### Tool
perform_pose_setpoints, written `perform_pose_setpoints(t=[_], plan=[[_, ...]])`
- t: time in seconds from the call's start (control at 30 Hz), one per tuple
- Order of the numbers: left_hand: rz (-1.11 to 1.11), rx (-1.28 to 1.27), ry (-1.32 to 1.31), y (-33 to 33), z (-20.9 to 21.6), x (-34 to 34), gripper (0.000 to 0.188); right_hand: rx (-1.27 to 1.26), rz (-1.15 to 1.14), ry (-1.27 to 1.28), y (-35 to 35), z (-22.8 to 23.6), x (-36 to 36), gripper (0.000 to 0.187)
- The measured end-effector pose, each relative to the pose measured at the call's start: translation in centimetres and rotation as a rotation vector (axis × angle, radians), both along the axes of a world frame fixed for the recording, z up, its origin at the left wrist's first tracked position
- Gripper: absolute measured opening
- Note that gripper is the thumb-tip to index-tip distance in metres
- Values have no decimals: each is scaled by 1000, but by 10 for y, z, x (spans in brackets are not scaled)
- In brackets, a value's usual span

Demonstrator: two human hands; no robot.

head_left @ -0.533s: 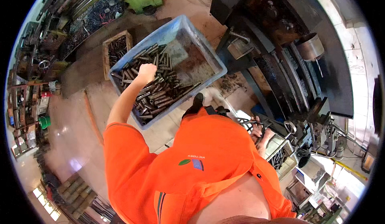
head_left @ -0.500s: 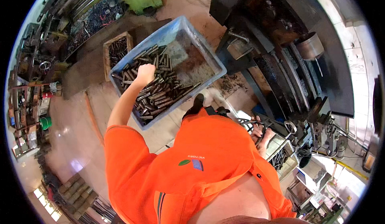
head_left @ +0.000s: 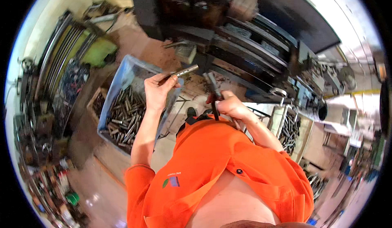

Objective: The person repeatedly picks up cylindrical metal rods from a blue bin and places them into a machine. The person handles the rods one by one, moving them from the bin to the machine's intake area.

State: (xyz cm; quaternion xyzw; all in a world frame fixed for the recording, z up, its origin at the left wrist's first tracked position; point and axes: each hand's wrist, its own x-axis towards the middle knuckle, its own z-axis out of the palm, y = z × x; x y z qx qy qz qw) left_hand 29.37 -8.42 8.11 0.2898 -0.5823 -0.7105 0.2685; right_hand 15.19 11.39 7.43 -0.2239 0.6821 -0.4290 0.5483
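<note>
Between the fingers of my left hand (head_left: 159,90) is a short steel tube (head_left: 187,70) with small holes along its side, its free end pointing right. My right hand (head_left: 233,107) is closed around a dark hand tool (head_left: 214,90) with a grey metal end; blur hides its exact kind. The tool's end stands a little to the right of the tube, apart from it. Beneath my left forearm sits a blue plastic bin (head_left: 107,113), partly filled with a loose pile of similar steel tubes (head_left: 125,114).
A large dark lathe (head_left: 253,50) stands beyond my hands. To the right, a light-coloured box (head_left: 304,140) holds more metal pieces (head_left: 289,132). A small wooden box (head_left: 94,107) touches the bin's left side, and a green machine (head_left: 96,50) stands farther back left.
My left hand has come up out of the blue bin with a steel tube. My right hand has risen in front of me with the dark tool. The view has turned right.
</note>
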Motion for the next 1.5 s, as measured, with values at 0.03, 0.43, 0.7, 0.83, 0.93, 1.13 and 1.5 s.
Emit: perform_pose_setpoints(t=[0.03,0.43,0.7,0.83,0.93,1.13,1.5], plan=[[-30,-12,1,9,6,-12,19,-14,-16,-16,1,11,1,26],[-322,52,-23,56,-10,-65,22,-23,-257,77,36,6,-6,26],[-373,89,-36,66,-19,-81,23,24,-378,278,41,-16,-2,22],[-453,126,-56,61,-26,-88,26,69,-420,402,40,-10,0,27],[-535,130,-71,58,-27,-96,28,47,-456,355,44,-21,0,26],[-698,167,-107,53,-42,-114,31,-17,-721,-3,51,-32,5,18],[-1187,64,-59,134,-65,-174,82,-243,-1022,189,64,-22,-124,13]])
